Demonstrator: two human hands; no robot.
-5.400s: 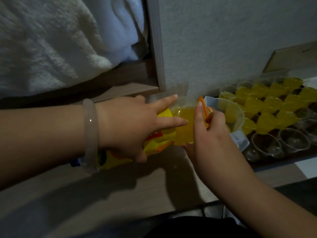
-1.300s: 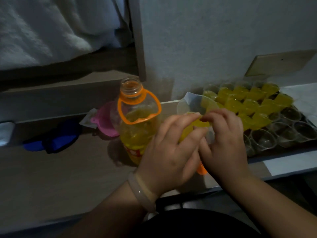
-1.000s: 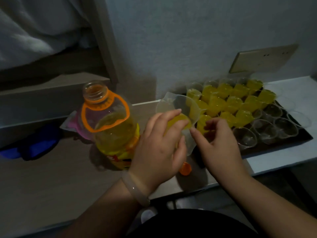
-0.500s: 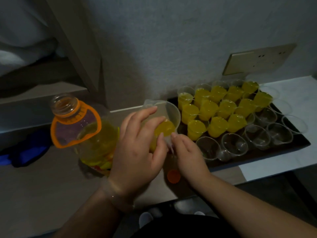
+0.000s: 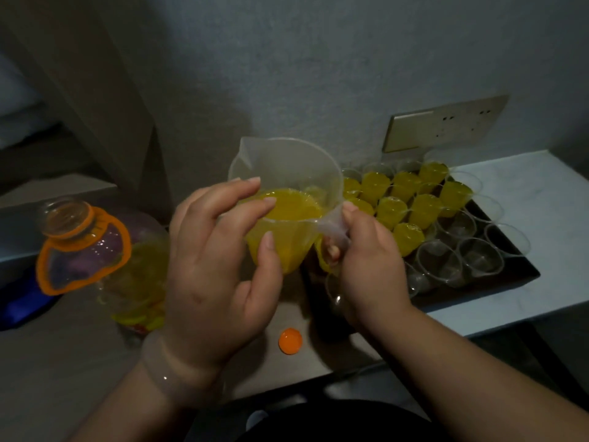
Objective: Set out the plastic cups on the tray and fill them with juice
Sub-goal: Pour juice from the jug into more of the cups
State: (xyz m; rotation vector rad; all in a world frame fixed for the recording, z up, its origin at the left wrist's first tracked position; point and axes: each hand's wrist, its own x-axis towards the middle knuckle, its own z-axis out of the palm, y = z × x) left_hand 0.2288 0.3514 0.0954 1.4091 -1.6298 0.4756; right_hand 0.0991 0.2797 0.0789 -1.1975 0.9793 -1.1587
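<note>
At the bottom of the frame a pale bracelet (image 5: 169, 374) circles the left wrist. Just beyond it, lower centre, a small orange bottle cap (image 5: 290, 341) lies alone on the wooden tabletop (image 5: 63, 378). Above the cap both hands hold a clear plastic measuring jug (image 5: 287, 167) lifted off the table, partly filled with yellow juice (image 5: 293, 207). The left hand (image 5: 210, 275) curls round the jug's body, thumb on the near side and fingertips at the rim. The right hand (image 5: 369, 269) grips the jug's handle.

At the left an uncapped juice bottle (image 5: 105, 250) with an orange carry handle stands on the table, apart from the hands. At the right sits a dark tray (image 5: 510, 275): empty clear plastic cups (image 5: 439, 263) fill its near rows and juice-filled cups (image 5: 424, 208) the rows behind. On the wall behind the tray, upper right, is a socket plate (image 5: 443, 126).
</note>
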